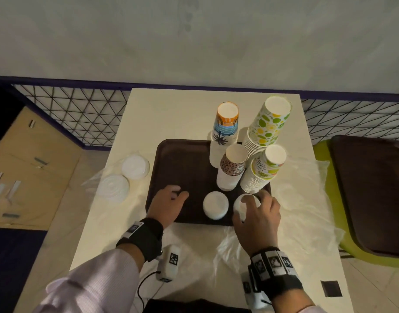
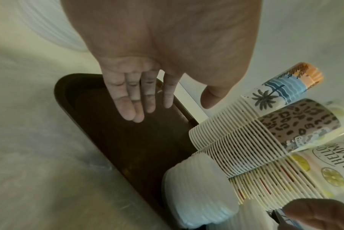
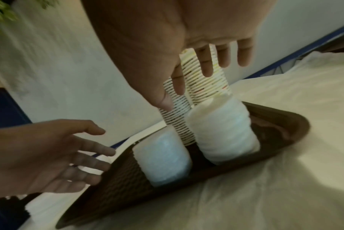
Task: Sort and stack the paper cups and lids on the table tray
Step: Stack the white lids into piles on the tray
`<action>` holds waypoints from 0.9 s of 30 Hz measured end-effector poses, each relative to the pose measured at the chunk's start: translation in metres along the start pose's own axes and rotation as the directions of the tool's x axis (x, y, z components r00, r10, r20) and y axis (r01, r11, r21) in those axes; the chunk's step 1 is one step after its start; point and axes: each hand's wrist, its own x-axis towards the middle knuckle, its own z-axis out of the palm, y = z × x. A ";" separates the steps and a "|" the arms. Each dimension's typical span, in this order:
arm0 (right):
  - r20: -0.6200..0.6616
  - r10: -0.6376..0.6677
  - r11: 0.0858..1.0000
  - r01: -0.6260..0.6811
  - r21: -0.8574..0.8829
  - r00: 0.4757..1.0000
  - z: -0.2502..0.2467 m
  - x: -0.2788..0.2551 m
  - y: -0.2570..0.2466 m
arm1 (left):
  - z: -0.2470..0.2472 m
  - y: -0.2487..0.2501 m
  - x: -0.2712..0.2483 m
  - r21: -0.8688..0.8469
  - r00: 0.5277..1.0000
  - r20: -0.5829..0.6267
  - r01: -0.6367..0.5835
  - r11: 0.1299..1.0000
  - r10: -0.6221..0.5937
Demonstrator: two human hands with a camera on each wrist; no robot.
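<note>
Four tall cup stacks (image 1: 265, 141) stand on the tray (image 1: 171, 159) beyond our fingertips, light and tippy; we would grip them low. Our right hand (image 1: 257, 220) hovers spread over a lid stack (image 1: 245, 203), slippery, best clasped round its sides. Our left hand (image 1: 168, 203) is relaxed, empty.

I see dim, flat indoor light; my wrist views smear with motion blur and stretch at edges, the head view stays sharper.
</note>
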 end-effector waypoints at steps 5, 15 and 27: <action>0.083 0.005 0.999 -0.002 -0.036 0.997 0.016 -0.004 0.018 | 0.005 -0.005 -0.005 0.017 0.999 0.041 -0.025 1.000 0.024; -0.073 -0.088 0.996 0.090 0.022 0.993 -0.004 -0.009 -0.025 | 0.000 -0.001 -0.016 0.207 0.973 0.034 -0.229 0.951 0.227; 0.341 -0.394 0.874 0.234 0.425 0.853 0.046 0.017 -0.177 | -0.130 -0.094 0.008 -0.260 0.784 -0.583 0.065 0.963 -0.211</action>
